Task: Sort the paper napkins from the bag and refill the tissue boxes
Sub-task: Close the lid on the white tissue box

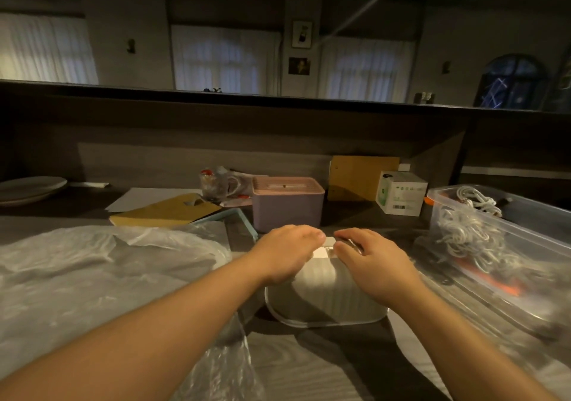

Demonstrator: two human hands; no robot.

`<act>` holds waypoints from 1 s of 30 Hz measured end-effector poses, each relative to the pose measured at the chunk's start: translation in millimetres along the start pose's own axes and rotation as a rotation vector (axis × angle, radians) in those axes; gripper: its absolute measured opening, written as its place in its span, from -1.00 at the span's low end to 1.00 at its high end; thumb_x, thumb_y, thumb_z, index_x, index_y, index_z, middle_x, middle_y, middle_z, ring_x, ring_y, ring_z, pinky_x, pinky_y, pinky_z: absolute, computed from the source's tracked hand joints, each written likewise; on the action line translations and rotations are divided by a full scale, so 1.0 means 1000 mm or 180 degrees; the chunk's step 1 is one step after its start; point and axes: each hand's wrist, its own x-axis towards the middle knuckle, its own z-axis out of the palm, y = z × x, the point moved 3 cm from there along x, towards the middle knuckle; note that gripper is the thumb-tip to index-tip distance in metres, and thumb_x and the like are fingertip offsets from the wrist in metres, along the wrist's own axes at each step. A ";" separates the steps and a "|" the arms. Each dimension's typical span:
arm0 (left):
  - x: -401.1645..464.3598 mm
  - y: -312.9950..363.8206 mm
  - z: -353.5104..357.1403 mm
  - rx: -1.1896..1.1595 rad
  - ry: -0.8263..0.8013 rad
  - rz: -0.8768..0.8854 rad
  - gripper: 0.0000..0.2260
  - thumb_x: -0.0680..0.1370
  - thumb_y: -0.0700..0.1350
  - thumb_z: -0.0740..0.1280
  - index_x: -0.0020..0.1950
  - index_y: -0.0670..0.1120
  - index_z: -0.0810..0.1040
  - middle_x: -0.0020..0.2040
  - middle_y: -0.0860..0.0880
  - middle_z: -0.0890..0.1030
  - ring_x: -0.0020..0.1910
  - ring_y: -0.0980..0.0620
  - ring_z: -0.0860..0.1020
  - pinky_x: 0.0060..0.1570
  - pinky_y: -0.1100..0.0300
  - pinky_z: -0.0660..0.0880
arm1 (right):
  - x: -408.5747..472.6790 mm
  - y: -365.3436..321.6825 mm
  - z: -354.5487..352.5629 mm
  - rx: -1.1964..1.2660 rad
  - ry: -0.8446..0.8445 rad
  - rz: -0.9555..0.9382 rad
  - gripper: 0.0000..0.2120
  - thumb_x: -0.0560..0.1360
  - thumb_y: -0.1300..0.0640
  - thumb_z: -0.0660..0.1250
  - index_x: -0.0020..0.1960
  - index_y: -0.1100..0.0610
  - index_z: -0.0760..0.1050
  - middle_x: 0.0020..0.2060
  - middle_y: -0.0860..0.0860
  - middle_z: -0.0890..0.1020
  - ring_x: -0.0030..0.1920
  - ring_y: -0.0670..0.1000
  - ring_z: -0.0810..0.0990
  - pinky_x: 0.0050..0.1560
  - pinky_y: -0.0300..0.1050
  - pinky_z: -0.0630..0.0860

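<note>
Dimly lit curtained room, dark counter (309, 369), left hand (285, 250) and right hand (375, 257) pinching white napkin (327, 247).

Dim room: three curtained windows (221, 60) glow along the back wall (133, 23), two small, perhaps framed, pictures (301, 34) between them.

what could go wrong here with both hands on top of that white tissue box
The napkin pinched between the left hand and right hand could tear or bunch at the top of the white tissue box. Pressing down could slide the box towards the pink tissue box just behind.
</note>
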 end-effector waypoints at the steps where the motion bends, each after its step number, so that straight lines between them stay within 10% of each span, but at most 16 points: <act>1: -0.007 -0.005 0.001 -0.0556 0.0091 0.0037 -0.63 0.71 0.08 0.17 0.49 0.04 0.47 0.44 0.04 0.50 0.39 0.00 0.47 0.37 0.05 0.44 | -0.002 0.001 0.000 0.0097 0.0107 -0.0005 -0.65 0.65 -0.13 0.24 0.42 -0.16 0.48 0.38 -0.13 0.52 0.32 -0.04 0.49 0.33 -0.04 0.47; 7: -0.032 -0.037 0.007 -0.0793 0.0085 0.0133 -0.20 0.34 0.37 0.52 0.49 0.41 0.21 0.45 0.21 0.32 0.36 0.15 0.41 0.34 0.05 0.49 | -0.012 0.019 0.003 0.0754 0.0244 -0.0027 -0.71 0.63 -0.09 0.31 0.34 -0.20 0.53 0.29 -0.20 0.42 0.21 -0.16 0.36 0.24 -0.15 0.32; 15: -0.044 -0.051 0.010 -0.1173 -0.0086 0.0134 -0.22 0.32 0.21 0.63 0.42 0.44 0.29 0.39 0.23 0.36 0.32 0.11 0.45 0.28 -0.01 0.57 | -0.021 0.035 0.006 0.0946 0.0196 -0.0242 -0.69 0.63 -0.12 0.27 0.36 -0.27 0.45 0.33 -0.23 0.42 0.28 -0.19 0.38 0.27 -0.20 0.34; 22: -0.033 -0.032 0.004 -0.1473 0.0344 -0.0421 -0.86 0.68 0.15 0.21 0.16 0.23 0.53 0.25 0.17 0.53 0.24 0.11 0.49 0.25 0.10 0.43 | -0.016 0.025 0.001 0.0180 0.0377 -0.0706 -0.68 0.67 0.12 0.20 0.35 -0.05 0.58 0.30 -0.19 0.52 0.31 -0.16 0.43 0.37 -0.15 0.38; 26: -0.011 0.001 -0.005 -0.0427 0.0535 -0.0622 -0.76 0.67 0.17 0.17 0.04 0.02 0.46 0.05 0.02 0.55 0.00 0.03 0.54 -0.08 0.05 0.48 | -0.004 0.012 0.003 0.0226 0.0253 -0.0358 -0.82 0.65 0.09 0.21 0.18 0.01 0.55 0.11 -0.13 0.50 0.13 -0.07 0.50 0.00 -0.27 0.39; 30: -0.003 0.008 0.006 0.0070 0.0345 -0.0715 -0.39 0.61 0.41 -0.01 0.50 0.08 0.32 0.46 -0.06 0.41 0.35 -0.14 0.46 0.27 -0.07 0.43 | -0.011 0.013 0.007 0.0145 0.0325 -0.0417 -0.71 0.67 -0.04 0.19 0.36 -0.10 0.50 0.30 -0.19 0.45 0.29 -0.10 0.45 0.20 -0.16 0.41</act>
